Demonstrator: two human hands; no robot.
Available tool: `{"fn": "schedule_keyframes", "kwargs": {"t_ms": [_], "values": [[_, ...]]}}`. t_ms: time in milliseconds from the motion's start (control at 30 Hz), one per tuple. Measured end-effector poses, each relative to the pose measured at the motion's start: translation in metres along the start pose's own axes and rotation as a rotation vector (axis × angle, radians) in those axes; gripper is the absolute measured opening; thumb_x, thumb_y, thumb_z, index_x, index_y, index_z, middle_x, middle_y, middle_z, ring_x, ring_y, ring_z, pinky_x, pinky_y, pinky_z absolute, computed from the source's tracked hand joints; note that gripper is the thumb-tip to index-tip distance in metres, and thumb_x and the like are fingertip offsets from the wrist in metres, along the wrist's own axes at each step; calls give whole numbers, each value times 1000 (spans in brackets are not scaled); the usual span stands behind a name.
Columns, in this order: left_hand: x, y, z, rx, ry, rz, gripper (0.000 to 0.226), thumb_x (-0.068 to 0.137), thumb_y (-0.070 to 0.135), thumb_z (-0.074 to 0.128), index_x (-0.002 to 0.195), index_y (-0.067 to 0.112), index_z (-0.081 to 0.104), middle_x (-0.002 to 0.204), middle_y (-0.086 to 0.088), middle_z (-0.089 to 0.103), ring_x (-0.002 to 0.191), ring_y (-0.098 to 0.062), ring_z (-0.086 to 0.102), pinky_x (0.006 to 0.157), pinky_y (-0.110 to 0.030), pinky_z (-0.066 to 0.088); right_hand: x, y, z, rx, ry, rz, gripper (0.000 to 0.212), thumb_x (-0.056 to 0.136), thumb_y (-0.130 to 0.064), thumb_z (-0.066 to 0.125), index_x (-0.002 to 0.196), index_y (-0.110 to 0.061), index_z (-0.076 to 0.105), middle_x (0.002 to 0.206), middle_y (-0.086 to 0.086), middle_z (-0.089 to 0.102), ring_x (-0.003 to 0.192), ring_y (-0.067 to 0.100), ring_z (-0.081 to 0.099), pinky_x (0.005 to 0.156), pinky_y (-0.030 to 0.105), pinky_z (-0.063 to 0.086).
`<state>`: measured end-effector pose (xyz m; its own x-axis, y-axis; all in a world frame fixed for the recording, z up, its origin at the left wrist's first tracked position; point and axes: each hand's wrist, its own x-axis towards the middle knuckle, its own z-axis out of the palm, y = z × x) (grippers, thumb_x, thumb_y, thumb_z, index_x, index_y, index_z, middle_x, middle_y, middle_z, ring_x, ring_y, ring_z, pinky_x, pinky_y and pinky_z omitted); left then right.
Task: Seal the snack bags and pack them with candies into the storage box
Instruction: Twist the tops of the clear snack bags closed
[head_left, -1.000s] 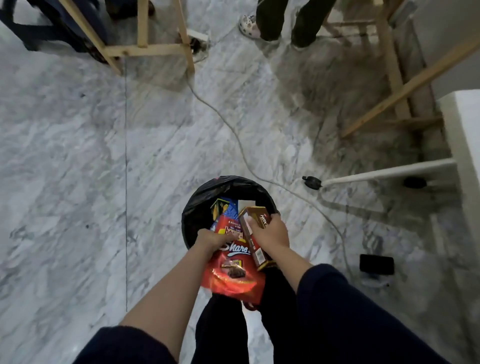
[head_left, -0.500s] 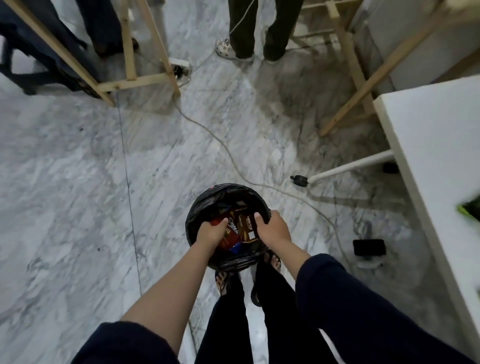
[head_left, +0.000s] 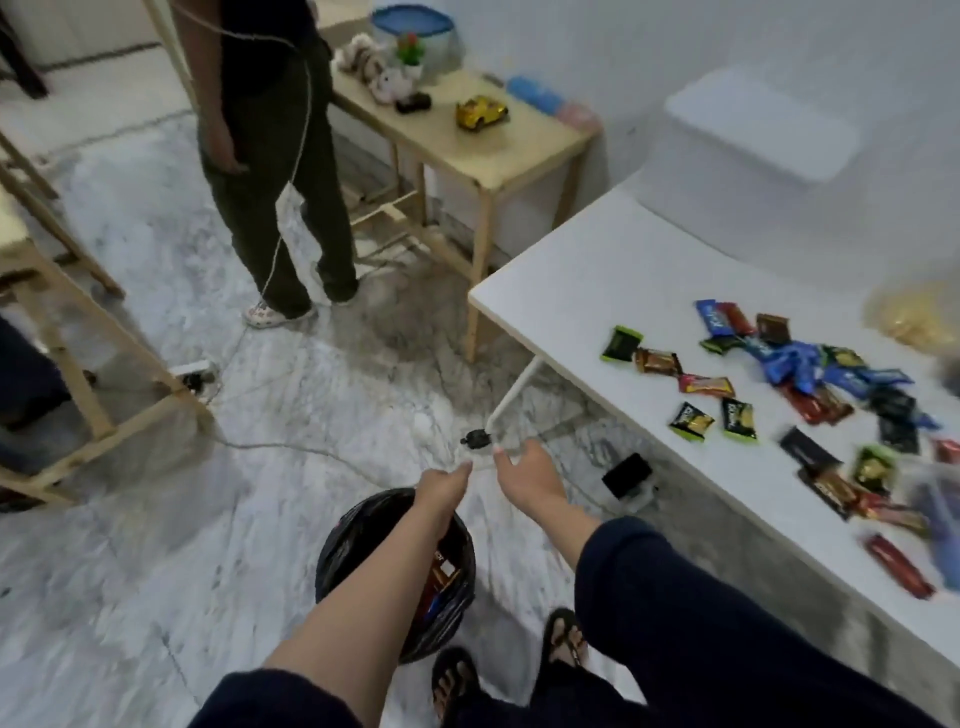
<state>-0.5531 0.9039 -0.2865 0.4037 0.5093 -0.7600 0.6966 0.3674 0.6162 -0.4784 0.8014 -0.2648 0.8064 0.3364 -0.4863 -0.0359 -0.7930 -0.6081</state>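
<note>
My left hand and my right hand hang empty above the floor, fingers relaxed, just past the black-lined bin. Snack packaging shows inside the bin under my left forearm. Several wrapped candies lie scattered on the white table to my right. A clear storage box shows blurred at the table's right edge. A yellowish snack bag lies blurred at the far right.
A person in dark clothes stands ahead on the marble floor. A wooden side table with toys stands behind. Wooden frames are at the left. A cable and a black phone lie on the floor.
Both hands let go of the snack packages, which dropped into the bin, and lifted out empty. My view swung up and right, bringing the white table with candies into sight.
</note>
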Motion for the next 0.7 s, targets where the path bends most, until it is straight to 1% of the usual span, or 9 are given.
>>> {"fn": "schedule_keyframes", "kwargs": {"t_ms": [133,200,267,333,367,467,500,600,700], "values": [[-18,51,44,120,-42,133,35,87,42,58,91,7,55,72,-2,53,63,-16,51,51,-27,38,2,17,-62,98,172,19,63,92,-51,44,138,-9,38,140,12,48,125,30,48,100,38,42],[-29,74,73,156,-99,179,35,87,44,58,91,10,50,79,-5,55,69,-19,53,61,-30,48,3,30,-93,121,258,55,60,93,-48,45,136,-7,38,138,14,49,123,32,49,98,38,42],[-39,93,105,207,-142,235,34,88,42,57,93,9,52,93,-8,56,80,-23,56,78,-34,48,4,44,-121,173,324,93,64,92,-48,44,140,-7,34,140,14,46,126,32,46,100,40,41],[-50,109,140,265,-169,297,42,89,41,56,111,6,58,107,-10,58,97,-28,58,82,-33,45,4,61,-149,202,393,107,69,92,-52,43,143,-7,30,146,13,41,132,31,41,104,40,37],[-57,116,157,301,-192,332,44,89,42,56,113,5,59,110,-10,59,99,-29,59,83,-32,45,4,70,-164,207,428,109,70,91,-53,44,142,-7,31,146,12,40,132,30,40,105,39,36],[-77,135,212,402,-280,423,35,89,43,55,74,11,57,84,-7,58,70,-20,55,73,-29,41,8,101,-213,224,519,132,70,91,-53,46,142,-7,32,144,13,43,130,30,43,102,39,38],[-83,141,230,418,-302,444,35,89,41,55,68,13,54,79,-6,56,64,-17,51,70,-29,39,10,112,-230,223,540,138,69,91,-53,45,140,-6,33,142,15,45,128,31,45,99,38,39],[-98,157,284,441,-358,478,27,89,40,56,83,14,58,84,-4,57,75,-19,55,72,-28,40,20,146,-279,230,590,149,66,91,-52,45,137,-6,36,135,15,49,122,33,49,94,39,42],[-105,174,333,475,-387,534,34,88,42,56,65,19,48,74,-3,51,61,-13,46,60,-28,37,35,175,-326,249,663,152,56,91,-47,47,131,-8,41,127,15,56,114,33,54,91,39,45]]}}
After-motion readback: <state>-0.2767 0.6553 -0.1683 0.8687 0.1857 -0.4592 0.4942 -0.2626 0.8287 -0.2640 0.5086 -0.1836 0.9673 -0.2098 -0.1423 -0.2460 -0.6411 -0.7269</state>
